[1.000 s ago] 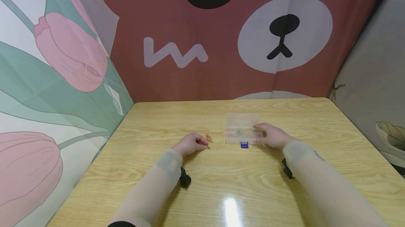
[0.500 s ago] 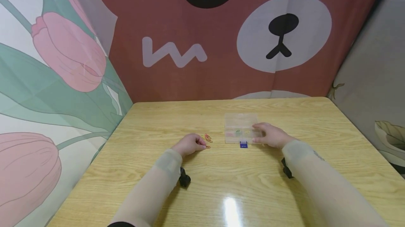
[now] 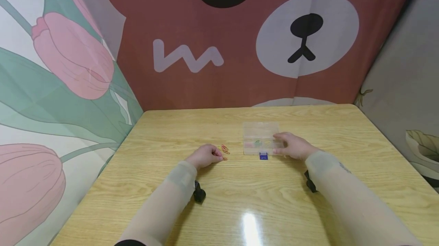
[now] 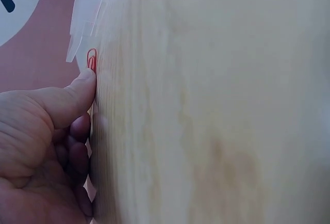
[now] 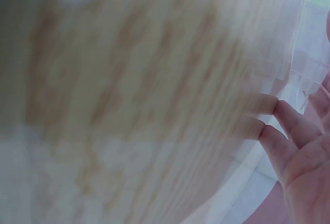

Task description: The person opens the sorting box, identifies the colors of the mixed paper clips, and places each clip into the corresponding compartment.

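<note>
My left hand (image 3: 204,156) pinches an orange-red paper clip (image 4: 92,54) low at the tabletop, its looped end sticking out past the thumb. A few other paper clips (image 3: 225,149), red and orange, lie just beyond those fingers, and a bit of yellow shows beside them. To the right stands a clear plastic box (image 3: 252,151) with its lid raised at the back and a blue latch (image 3: 263,156) at the front. Inside it are a green clip (image 3: 257,143) and other small coloured pieces. My right hand (image 3: 295,147) holds the box by its right side, thumb in front.
Both hands work over a wood-grain table (image 3: 219,196). A red cloth backdrop (image 3: 192,89) with a bear print hangs behind the table's far edge. A flower-print cloth (image 3: 85,120) runs along the left side.
The paper clip at my left fingertips has gone from tilted to nearly flat. My right hand keeps its place on the box. The whole view has shifted slightly.
</note>
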A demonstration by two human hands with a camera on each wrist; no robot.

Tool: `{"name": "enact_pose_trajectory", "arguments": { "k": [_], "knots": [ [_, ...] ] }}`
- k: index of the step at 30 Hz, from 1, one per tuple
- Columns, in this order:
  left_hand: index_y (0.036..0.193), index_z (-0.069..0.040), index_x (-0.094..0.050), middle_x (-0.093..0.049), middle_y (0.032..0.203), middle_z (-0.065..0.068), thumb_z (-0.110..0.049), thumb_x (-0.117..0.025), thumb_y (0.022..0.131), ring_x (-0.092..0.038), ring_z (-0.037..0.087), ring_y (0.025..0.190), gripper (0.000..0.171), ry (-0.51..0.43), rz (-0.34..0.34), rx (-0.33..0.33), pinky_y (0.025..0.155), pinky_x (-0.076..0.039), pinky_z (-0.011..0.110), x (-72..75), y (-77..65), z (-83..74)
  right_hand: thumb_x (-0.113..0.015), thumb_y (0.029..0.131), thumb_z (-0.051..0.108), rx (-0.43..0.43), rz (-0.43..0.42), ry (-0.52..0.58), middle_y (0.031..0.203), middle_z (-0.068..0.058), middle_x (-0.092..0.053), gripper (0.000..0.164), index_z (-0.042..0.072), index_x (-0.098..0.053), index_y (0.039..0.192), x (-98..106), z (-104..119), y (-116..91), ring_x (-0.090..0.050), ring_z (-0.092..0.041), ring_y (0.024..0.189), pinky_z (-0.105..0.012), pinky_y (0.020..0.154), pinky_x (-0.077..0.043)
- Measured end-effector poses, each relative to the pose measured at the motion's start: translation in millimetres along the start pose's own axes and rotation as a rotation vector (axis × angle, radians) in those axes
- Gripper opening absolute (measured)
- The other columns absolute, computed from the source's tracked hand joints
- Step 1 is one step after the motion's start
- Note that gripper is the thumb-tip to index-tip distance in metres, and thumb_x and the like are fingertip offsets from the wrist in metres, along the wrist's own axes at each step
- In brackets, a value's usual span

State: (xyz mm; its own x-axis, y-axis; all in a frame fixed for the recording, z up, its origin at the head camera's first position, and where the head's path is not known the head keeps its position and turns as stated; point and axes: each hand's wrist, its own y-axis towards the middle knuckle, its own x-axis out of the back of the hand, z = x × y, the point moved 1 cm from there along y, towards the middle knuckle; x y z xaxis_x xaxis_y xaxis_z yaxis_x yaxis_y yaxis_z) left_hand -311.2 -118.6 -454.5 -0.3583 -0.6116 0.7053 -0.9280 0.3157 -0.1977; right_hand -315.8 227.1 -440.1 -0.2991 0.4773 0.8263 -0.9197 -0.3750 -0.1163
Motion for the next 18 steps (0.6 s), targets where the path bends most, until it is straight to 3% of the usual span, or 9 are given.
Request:
{"name": "enact_pose_trajectory", "arguments": {
  "k": [12,18],
  "knots": [
    [0.085,-0.015,-0.067,-0.062,0.088,-0.001,-0.025,-0.07,0.09,-0.052,0.017,0.079,0.012,-0.013,-0.007,0.055,0.073,-0.042,0.032,3.7,1.0,-6.8,-0.066,0.09,0.042,-0.01,-0.001,-0.004,0.151,-0.026,-0.027,0.076,0.004,-0.035,0.148,0.4,-0.5,1.1,-0.03,-0.047,0.134,-0.061,0.105,-0.024],
    [0.085,-0.014,-0.066,-0.062,0.088,-0.003,-0.026,-0.072,0.088,-0.052,0.015,0.078,0.014,0.011,-0.02,0.017,0.071,-0.042,0.031,3.6,5.7,-19.4,-0.066,0.09,0.039,0.013,-0.01,-0.012,0.15,-0.027,-0.029,0.074,0.002,-0.036,0.147,0.8,2.4,-0.6,-0.033,-0.047,0.131,-0.061,0.105,-0.026]
  ]
}}
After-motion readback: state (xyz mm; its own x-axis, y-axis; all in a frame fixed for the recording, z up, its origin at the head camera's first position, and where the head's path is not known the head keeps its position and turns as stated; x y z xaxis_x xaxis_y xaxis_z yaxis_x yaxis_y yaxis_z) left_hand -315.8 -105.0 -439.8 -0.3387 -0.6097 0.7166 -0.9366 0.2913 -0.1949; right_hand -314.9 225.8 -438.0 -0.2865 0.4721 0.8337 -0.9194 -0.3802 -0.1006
